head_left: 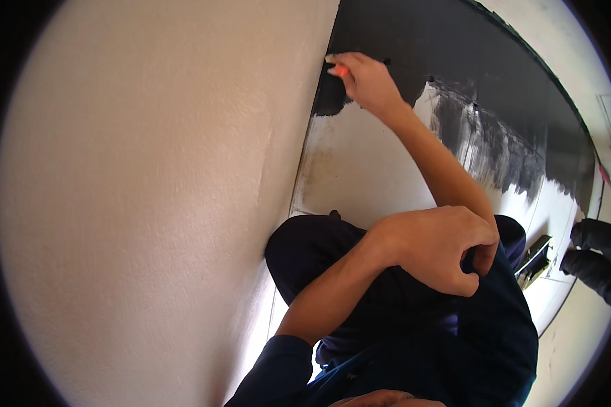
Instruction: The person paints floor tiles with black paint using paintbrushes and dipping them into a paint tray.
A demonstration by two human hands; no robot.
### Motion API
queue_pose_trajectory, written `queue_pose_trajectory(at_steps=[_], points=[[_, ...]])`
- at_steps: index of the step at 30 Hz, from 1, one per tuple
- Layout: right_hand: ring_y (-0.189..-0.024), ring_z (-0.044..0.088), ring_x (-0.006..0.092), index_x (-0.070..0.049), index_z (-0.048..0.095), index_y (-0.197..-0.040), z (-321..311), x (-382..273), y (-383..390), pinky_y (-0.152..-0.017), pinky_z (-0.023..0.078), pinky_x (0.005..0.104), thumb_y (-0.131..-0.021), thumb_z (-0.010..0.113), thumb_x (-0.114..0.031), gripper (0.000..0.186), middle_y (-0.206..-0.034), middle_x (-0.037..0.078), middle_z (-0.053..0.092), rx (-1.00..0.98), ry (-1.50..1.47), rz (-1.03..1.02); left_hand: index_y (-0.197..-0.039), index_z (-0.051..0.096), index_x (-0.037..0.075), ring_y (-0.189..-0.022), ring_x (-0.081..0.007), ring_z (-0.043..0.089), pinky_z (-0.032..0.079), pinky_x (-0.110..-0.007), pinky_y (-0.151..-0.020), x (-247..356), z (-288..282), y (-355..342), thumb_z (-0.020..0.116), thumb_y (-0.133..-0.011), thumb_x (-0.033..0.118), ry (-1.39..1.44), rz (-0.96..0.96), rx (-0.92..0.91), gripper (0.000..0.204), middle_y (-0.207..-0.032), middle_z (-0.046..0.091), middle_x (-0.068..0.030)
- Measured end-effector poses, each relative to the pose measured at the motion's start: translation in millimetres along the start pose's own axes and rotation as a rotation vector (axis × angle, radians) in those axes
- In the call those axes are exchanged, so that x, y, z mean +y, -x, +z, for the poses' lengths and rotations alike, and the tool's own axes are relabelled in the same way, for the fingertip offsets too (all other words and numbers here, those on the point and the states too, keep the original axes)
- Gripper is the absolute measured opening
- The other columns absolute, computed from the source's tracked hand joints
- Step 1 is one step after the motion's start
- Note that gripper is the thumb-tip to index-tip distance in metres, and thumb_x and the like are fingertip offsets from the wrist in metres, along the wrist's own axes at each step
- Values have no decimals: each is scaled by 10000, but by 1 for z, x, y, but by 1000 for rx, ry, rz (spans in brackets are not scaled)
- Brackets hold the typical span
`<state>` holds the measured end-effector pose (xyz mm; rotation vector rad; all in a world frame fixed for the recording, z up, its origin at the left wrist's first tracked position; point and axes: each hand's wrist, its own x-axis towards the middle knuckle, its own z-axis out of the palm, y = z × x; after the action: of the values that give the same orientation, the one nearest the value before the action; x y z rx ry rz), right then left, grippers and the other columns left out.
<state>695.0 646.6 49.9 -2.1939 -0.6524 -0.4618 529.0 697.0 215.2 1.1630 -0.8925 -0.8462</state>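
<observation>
My right hand [370,80] reaches to the far corner, where the floor meets the pale wall. Its fingers are closed on an orange-handled tool [342,70] whose working end is hidden by the hand and dark surface. Around it lies a black coating [400,30] with a ragged near edge, over white floor tiles [366,163]. Close to my body, my left hand [438,247] lies by my right elbow, over my knees. Its fingers curl loosely, the thumb is apart from them, and nothing shows in the gap.
A pale wall [149,190] rises along my left side. Streaky black strokes [482,139] thin out over the tiles ahead to the right. A dark tray-like thing [536,260] lies beyond my right knee. Dark footwear-like shapes [594,271] show at the right edge.
</observation>
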Motion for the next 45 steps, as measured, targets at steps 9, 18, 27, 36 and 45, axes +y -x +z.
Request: queue_pose_trajectory(at_steps=[9,18,27,36,45], points=[[-997,722,342,-54,699,-1210,-6,-110,110,-811,611,412,-908,727,-30,304,-1160,134,726,-300,-182,-34,-1000,669,2,-789,-269,690,553,-377,-723,-5,6,1,736,-759,173,0,46,14,303,-1011,737,-103],[-802,719,347,-54,748,-1039,-44,-33,14,-712,580,405,-939,778,-176,161,-924,131,754,39,-193,149,-944,676,19,-779,-266,667,538,-387,-696,2,3,-2,735,-752,198,-17,5,-19,269,-948,721,-92],[-828,725,319,-71,710,-1153,13,-100,108,-665,592,401,-923,751,-88,235,-1059,121,722,-238,-180,-86,-942,680,4,-772,-265,662,546,-378,-708,-9,7,-1,725,-739,165,35,8,25,263,-942,723,-93],[-815,713,343,-35,730,-1022,-45,-70,37,-715,584,411,-942,748,-159,149,-977,145,752,53,-290,104,-923,681,25,-786,-269,669,550,-381,-718,0,4,-6,738,-751,178,9,-30,1,238,-950,723,-96],[-905,742,323,-51,694,-1178,-3,-47,68,-750,613,393,-858,734,6,327,-1120,136,727,-224,-74,-43,-921,679,35,-794,-277,671,538,-395,-700,-6,4,-10,730,-750,190,18,-61,-8,237,-949,715,-91]])
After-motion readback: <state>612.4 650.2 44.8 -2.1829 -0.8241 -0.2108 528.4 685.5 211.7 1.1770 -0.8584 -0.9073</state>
